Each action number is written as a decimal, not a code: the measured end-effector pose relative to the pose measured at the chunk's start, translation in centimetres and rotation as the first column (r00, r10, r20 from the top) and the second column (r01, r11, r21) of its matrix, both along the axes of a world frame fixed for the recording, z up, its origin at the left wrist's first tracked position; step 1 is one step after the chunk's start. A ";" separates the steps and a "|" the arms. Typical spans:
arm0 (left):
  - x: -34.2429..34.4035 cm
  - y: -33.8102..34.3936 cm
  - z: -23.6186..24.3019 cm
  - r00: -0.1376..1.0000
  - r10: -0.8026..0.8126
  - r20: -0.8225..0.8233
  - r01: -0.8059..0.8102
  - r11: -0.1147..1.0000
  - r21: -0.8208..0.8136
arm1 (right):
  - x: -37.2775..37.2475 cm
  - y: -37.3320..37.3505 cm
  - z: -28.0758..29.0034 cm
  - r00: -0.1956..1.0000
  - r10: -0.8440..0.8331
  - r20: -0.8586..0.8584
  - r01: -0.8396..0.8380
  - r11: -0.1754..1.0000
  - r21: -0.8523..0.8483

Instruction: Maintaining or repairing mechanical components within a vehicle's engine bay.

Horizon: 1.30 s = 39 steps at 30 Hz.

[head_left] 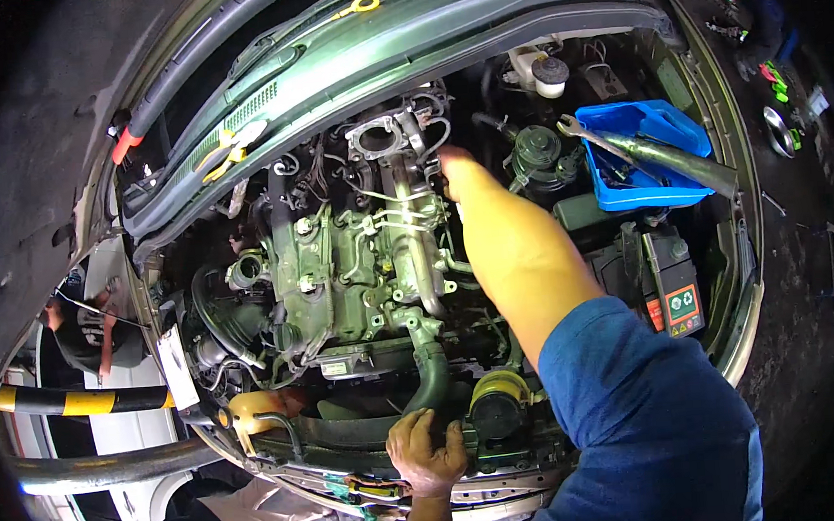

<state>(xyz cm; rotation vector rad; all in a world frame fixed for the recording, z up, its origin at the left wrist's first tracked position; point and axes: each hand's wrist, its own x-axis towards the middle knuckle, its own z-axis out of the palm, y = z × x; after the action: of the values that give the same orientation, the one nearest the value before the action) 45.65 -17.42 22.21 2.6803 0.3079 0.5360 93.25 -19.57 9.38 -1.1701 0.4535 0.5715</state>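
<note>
My left hand [427, 454] rests on the front edge of the engine bay, fingers laid over the radiator's top panel and thumb apart. Just beyond it, a thick radiator hose [432, 374] curves up to the engine [341, 275]. My right arm, in a blue sleeve, stretches across the engine bay. At its far end my right hand [453, 169] is down beside the metal pipes at the back of the engine, close to a round open throttle flange [377, 140]. Its fingers are hidden among the parts, so what they touch cannot be seen.
A blue plastic tray [614, 196] with a wrench [601, 140] and a metal tube sits at the right, above the battery [671, 278]. Yellow-handled pliers [229, 157] lie on the cowl. A coolant bottle [254, 411] stands front left. Another person crouches at lower left.
</note>
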 end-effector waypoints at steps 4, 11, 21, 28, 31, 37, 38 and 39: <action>0.0 0.0 0.2 1.000 -0.003 0.029 0.003 1.000 -0.001 | 0.2 1.8 -2.4 0.947 -0.300 -0.111 0.305 0.952 0.025; -0.1 0.6 0.9 0.999 0.032 0.043 -0.029 0.998 -0.053 | 0.6 0.3 -6.1 1.000 -0.023 0.012 0.021 0.994 0.108; -0.9 0.5 1.7 0.997 0.077 0.020 -0.074 0.991 -0.108 | -2.8 -2.1 -3.2 0.934 0.347 0.084 -0.188 0.676 -0.712; -1.4 1.0 2.0 0.996 0.083 -0.020 -0.085 0.987 -0.133 | -5.7 -2.5 -1.0 0.567 0.817 0.107 0.065 0.085 -0.994; -1.0 1.4 1.5 0.998 0.052 0.045 -0.045 0.988 -0.149 | -6.8 -3.2 -0.3 0.503 0.864 0.012 0.075 -0.029 -0.997; -1.0 1.5 0.3 0.997 0.021 0.080 -0.011 0.993 -0.121 | -9.4 -2.7 1.0 0.881 0.434 0.188 -0.111 0.576 -0.810; -0.9 1.6 0.3 0.993 -0.003 0.115 0.017 0.993 -0.115 | -9.6 -2.6 1.2 0.900 0.395 0.185 -0.078 0.563 -0.823; -1.0 1.7 0.3 0.996 0.008 0.091 0.003 0.994 -0.112 | -9.7 -2.6 1.4 0.905 0.378 0.197 -0.056 0.562 -0.825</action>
<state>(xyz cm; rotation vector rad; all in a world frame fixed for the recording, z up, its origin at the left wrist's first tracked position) 44.65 -15.76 22.49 2.5390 0.3060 0.6215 83.58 -22.13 10.74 -2.2182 0.2351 0.3345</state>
